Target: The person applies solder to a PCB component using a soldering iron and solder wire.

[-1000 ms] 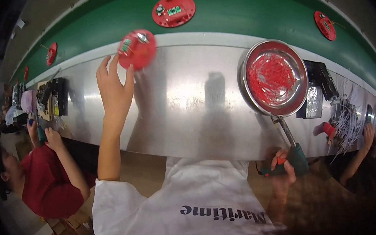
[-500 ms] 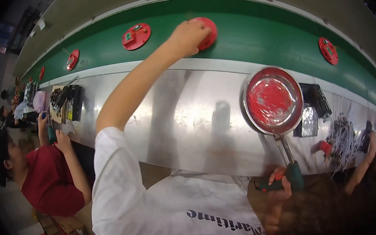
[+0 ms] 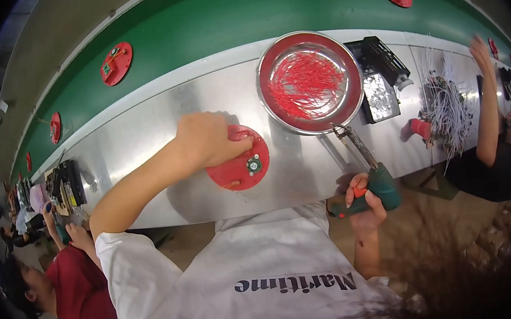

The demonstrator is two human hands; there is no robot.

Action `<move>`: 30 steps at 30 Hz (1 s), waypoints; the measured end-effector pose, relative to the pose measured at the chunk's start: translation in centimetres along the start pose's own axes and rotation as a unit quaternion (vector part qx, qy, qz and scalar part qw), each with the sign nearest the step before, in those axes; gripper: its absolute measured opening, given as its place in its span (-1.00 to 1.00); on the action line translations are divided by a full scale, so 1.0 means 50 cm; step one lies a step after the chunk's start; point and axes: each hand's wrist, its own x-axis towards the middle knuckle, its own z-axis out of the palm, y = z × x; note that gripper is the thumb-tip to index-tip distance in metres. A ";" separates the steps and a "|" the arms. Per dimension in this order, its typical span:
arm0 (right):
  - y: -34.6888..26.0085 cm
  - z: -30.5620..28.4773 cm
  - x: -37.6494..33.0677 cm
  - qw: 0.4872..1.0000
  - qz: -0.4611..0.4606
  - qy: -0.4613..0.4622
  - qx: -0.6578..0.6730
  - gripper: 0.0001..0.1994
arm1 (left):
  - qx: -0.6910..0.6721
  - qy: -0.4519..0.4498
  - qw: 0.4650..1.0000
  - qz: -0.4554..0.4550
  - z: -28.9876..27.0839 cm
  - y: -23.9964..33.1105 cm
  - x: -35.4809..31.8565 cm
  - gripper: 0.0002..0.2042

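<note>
Your left hand has its grip closed over the top edge of the red disc, which lies flat on the steel worktop just below and left of the metal bowl full of thin red wires. The little round component on the disc sits just clear of your fingers. Your right hand is wrapped tight round the green handle of the soldering iron, tip pointing up toward the bowl's rim.

Stuff I'd watch: that tip looks very close to the bowl, maybe touching, can't quite tell. If it's hot and you swing it across, you could singe the wires or clip your left knuckles. The disc is also near the worktop's front edge, so a hard push could slide it off. More discs sit on the green belt behind.
</note>
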 end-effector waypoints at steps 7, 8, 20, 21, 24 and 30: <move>0.004 -0.004 -0.005 1.000 -0.018 0.000 0.004 -0.73 | -0.125 0.242 0.942 0.195 -0.005 0.056 0.057 -0.60; 0.006 -0.002 -0.005 1.000 -0.018 -0.002 0.003 -0.73 | -0.124 0.314 0.904 0.263 0.007 0.071 0.087 -0.69; 0.006 0.000 0.001 0.999 -0.022 0.006 0.026 -0.74 | -0.284 0.244 0.872 0.315 -0.008 0.092 0.152 -0.88; 0.001 0.003 0.002 1.000 -0.024 0.004 0.018 -0.74 | -0.328 0.246 0.856 0.314 -0.010 0.091 0.148 -0.89; -0.002 0.005 0.000 1.000 -0.024 0.004 0.012 -0.74 | -0.367 0.246 0.846 0.300 0.004 0.087 0.146 -0.87; 0.002 -0.003 -0.001 1.000 -0.009 0.012 0.016 -0.73 | -0.447 0.207 0.842 0.219 -0.007 0.083 0.046 -0.88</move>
